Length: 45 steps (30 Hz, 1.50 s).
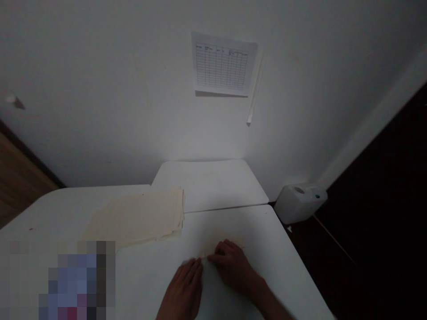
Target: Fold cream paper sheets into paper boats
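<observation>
My left hand point(185, 284) lies on the white table point(143, 280), its fingers stretched forward and close together. Just to its right is my right hand point(233, 266), with curled fingers and the index finger pointing toward the left fingertips. A faint pale patch point(213, 243), perhaps a thin sheet, shows on the tabletop in front of both hands. What the right fingers press or pinch is too faint to make out. Left of the hands rests a pile of thin cream-coloured sheets point(143, 215) with uneven edges.
Another white tabletop point(210, 182) adjoins at the back against the wall. A printed chart point(222, 66) hangs there beside a white strip point(255, 95). On the dark floor at right stands a white plastic canister point(293, 206). Pixelated blocks cover the lower left.
</observation>
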Tool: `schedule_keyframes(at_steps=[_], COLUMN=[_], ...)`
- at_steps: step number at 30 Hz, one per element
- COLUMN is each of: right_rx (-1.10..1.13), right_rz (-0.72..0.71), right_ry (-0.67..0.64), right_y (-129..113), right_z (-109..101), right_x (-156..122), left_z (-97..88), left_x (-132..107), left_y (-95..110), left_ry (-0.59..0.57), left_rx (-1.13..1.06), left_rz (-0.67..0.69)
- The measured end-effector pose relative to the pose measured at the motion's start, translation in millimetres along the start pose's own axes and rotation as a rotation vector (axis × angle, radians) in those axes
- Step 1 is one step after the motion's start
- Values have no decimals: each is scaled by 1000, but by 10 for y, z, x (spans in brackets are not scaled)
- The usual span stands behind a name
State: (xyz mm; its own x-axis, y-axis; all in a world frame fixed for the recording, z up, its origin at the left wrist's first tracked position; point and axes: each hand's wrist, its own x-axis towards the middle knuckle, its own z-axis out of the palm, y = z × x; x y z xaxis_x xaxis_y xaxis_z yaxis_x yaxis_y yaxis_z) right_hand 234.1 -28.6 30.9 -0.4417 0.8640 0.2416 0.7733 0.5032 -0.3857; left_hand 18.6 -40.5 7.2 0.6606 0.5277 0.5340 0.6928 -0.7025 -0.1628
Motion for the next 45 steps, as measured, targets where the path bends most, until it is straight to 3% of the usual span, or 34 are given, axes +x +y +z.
schedule_keyframes(at_steps=[6,10,16,20,24,33,45], right_rx=[41,24,94,173,243,393,145], right_rz=[316,354,362,383,408,334,83], right_ry=[327,302,261,280,297,286,248], right_y=[302,383,303,299,325,331,352], right_z=[-61,-79,-50,-58,-61,-49,11], right_x=[-178,-160,-28,-9,4,56,-162], left_z=[-108,-71,186,312,359,333,333], left_x=[-119,-55,432,676,731,709,711], left_y=[-116,-204,-283,-218,-130,-107,-62], left_ry=[4,-81,-464,-453,-438,-456,-509], left_rx=[-35,-118,-163,-209,-228,-231,-253], left_rz=[-52,-118,-198,-143,-124,-167,-150])
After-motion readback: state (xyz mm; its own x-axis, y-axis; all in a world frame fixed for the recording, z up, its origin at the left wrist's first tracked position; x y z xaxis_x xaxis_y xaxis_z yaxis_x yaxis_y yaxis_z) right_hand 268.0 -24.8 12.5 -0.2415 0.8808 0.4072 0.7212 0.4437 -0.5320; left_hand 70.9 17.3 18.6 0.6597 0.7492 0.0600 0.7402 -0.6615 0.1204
